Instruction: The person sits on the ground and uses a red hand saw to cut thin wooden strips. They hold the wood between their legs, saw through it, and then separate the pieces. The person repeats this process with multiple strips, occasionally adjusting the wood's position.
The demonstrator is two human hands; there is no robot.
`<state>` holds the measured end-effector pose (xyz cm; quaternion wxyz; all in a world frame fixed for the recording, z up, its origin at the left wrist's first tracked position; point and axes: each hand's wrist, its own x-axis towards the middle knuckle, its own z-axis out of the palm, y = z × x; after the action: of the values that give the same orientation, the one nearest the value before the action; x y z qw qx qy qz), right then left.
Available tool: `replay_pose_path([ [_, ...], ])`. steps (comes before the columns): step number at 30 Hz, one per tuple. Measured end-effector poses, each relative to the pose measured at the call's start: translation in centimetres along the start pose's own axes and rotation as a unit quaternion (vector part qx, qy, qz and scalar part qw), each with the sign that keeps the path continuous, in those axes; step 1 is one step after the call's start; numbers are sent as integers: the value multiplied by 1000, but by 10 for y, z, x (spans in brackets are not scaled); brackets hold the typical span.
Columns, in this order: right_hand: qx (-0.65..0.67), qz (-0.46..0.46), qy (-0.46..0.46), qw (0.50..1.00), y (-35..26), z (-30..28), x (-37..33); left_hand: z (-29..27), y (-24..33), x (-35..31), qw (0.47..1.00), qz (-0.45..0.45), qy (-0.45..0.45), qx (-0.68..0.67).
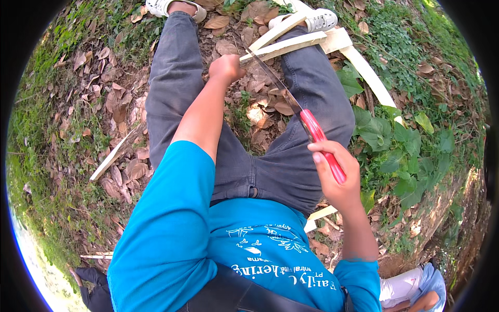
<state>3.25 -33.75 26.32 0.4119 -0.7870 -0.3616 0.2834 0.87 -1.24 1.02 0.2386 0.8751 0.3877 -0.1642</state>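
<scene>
the red-handled blade (296, 105) slants across the space between the wearer's grey trouser legs (325, 91), tip pointing away and to the left, handle toward the body

the right hand (340, 169) is closed around the lower part of the blade's handle, thumb laid along it and the handle's end poking out past the palm; its other fingers are mostly hidden

just left of the blade's tip, the left hand (226, 67) is curled into a fist at the near end of a pale wood strip (291, 46); its fingertips are turned out of sight, so i cannot tell how firmly it grips

that strip runs out to the right of the blade, over the wearer's right leg, and the blade crosses it near the fist; whether the edge touches the wood, i cannot tell

a second pale strip (283, 30) lies just beyond it, right of the blade's tip. farther right of the blade, a long pale piece (370, 78) lies beside green plants (382, 132), and well to its left another narrow piece (112, 161) rests among dry leaves (117, 101)
</scene>
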Motion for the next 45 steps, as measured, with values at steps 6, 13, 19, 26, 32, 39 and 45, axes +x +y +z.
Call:
replay_pose_path([
  [6, 12, -80, 48, 996, 21, 31, 45, 13, 18, -3, 999, -10, 43, 12],
  [13, 69, -44, 30, 996, 29, 61, 107, 12, 0, -6, 998, -10, 55, 4],
  [19, 28, -24, -4, 999, 55, 56, 62, -9, 9, 5, 997, 8, -67, -43],
  [26, -5, -4, -17, 1000, 8, 10, 2, 3, -14, 25, 994, 42, -89, -53],
  [32, 25, -63, 51, 996, 24, 39, 45, -6, 12, 5, 996, 5, -70, -53],
  [39, 72, -26, 31, 997, 31, 45, 115, 6, -2, 18, 997, 33, -41, -59],
  [45, 94, 7, 34, 995, 24, 56, 77, 5, -6, 38, 960, 108, -192, -174],
])
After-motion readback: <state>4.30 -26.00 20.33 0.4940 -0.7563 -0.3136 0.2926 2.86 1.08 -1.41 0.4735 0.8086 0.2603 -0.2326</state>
